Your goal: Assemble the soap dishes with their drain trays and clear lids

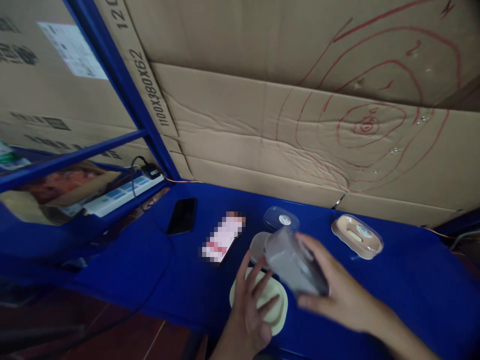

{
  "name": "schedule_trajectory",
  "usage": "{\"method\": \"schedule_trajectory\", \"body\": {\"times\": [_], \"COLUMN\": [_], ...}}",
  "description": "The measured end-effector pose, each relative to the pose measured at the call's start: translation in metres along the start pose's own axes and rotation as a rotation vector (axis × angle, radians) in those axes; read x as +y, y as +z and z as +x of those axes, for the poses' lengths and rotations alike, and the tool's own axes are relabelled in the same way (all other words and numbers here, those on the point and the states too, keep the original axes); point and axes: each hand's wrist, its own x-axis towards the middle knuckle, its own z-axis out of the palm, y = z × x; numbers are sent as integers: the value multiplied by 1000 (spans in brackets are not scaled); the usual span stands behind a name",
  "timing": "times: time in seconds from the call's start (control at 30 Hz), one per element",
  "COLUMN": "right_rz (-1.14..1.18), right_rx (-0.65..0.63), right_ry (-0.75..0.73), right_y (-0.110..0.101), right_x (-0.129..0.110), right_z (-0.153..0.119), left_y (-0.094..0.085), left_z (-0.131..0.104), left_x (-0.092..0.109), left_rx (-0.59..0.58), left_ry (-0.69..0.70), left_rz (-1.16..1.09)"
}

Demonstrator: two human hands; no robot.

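Observation:
My right hand (pixel 337 290) grips a translucent grey plastic box (pixel 294 262), held tilted above the blue table; it is slightly blurred. My left hand (pixel 249 305) has its fingers spread and holds nothing. Its fingers are over a pale cream, rounded tray-like piece (pixel 279 295) lying on the table and partly hide it. Behind the grey box, a pale grey rounded piece (pixel 258 245) shows in part. A clear plastic lid (pixel 275 216) with a round white sticker lies farther back.
A peach box (pixel 339 230) with a clear cover is at the right. Left of my hands are a pixelated phone-like object (pixel 223 237) and a black phone (pixel 182 216). A power strip (pixel 123 195) with a black cable stands at the left. Cardboard (pixel 232 120) backs the blue table (pixel 412 280).

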Motion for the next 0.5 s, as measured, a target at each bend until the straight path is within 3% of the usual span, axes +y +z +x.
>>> {"method": "schedule_trajectory", "body": {"times": [0.1, 0.17, 0.23, 0.3, 0.4, 0.5], "right_rz": [163, 200, 147, -51, -332, -360], "right_rx": [-175, -128, 5, 115, 111, 80], "right_ry": [-52, -26, 33, 114, 167, 155], "right_y": [10, 12, 10, 6, 0, -5], "right_x": [-32, -22, 10, 54, 115, 139], "right_z": [-23, -27, -25, -21, -14, -10], "left_y": [8, 8, 5, 0, -5, -3], "left_z": [2, 1, 0, -4, -9, -12], "left_x": [-4, -4, -4, -4, -4, -4], "left_rx": [-154, -204, -209, -202, -189, -172], "left_ry": [-243, -303, -315, -320, -334, -352], "left_rz": [-305, -366, -403, -423, -408, -385]}}
